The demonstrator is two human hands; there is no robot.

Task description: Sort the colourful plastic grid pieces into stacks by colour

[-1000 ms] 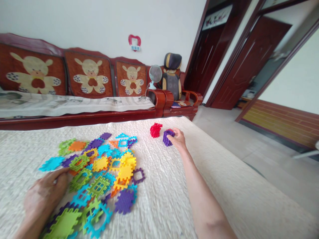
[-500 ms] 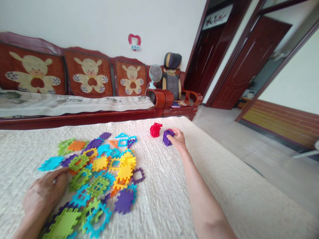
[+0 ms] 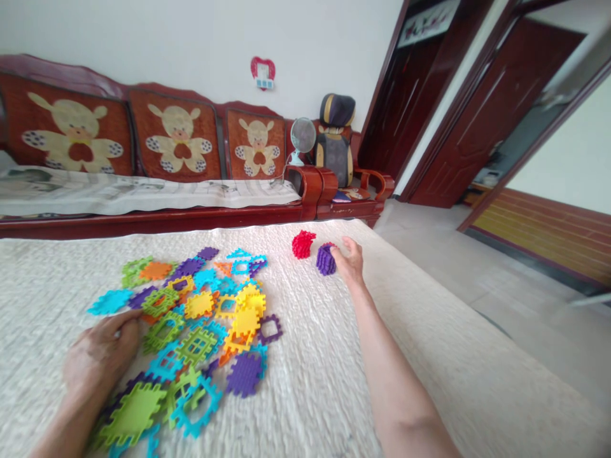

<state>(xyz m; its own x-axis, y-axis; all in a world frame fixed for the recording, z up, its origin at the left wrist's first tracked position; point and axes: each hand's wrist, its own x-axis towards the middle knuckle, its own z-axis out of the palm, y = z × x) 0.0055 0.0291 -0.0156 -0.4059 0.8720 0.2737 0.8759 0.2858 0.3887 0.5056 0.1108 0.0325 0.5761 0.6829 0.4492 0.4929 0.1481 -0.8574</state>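
My right hand [image 3: 351, 261] reaches far out over the cream quilted cover [image 3: 324, 369] and its fingers touch the right side of a small purple cube of plastic tiles [image 3: 325, 259]. A red tile cube [image 3: 303, 244] sits just left of and behind the purple one. My left hand [image 3: 102, 353] rests palm down on the near left edge of a spread pile of flat interlocking tiles [image 3: 200, 318] in green, blue, yellow, purple and orange. Its fingertips lie on tiles by a green one [image 3: 160, 302].
A long wooden sofa [image 3: 157, 165] with bear-print cushions runs along the far wall. A small fan [image 3: 301, 137] and a massage cushion on an armchair [image 3: 337, 152] stand at its right end. The cover's right edge drops to a tiled floor [image 3: 501, 280] by open dark doors.
The view has shifted slightly. My right hand's fingers have loosened from around the purple cube and now rest against its side. The left hand stays on the pile.
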